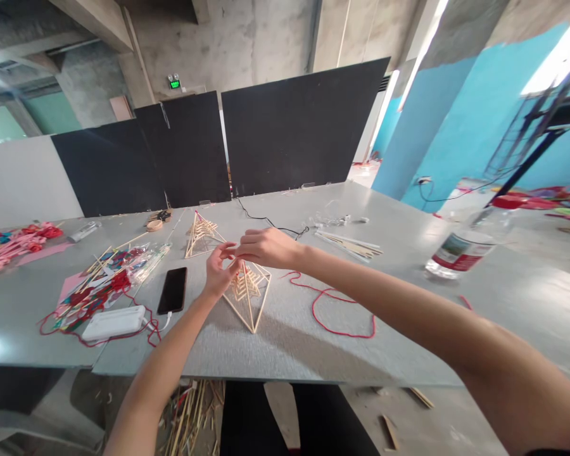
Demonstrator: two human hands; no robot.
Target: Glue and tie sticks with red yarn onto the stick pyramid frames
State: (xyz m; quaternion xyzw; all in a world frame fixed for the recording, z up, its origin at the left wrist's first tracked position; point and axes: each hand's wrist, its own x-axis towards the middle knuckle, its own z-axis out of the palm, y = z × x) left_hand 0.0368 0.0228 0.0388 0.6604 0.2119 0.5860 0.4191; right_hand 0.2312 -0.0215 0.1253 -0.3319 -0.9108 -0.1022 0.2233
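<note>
A pyramid-shaped frame of thin wooden sticks [253, 306] stands on the grey table in front of me, with smaller stick layers inside it. Both my hands meet at its peak. My left hand [219, 269] pinches at the top from the left, thumb and fingers close together. From the right, my right hand [267, 247] has its fingers closed at the same spot, hiding what they grip. Red string [327, 291] trails from near the peak and loops over the table to the right. A second stick pyramid [202, 231] stands just behind.
A phone [173, 291], a white power bank [114, 323] and a heap of coloured craft pieces [116, 278] lie to the left. Loose sticks [349, 246] lie behind my right arm. A clear water bottle [468, 244] stands right. Black panels [299, 126] border the table's back.
</note>
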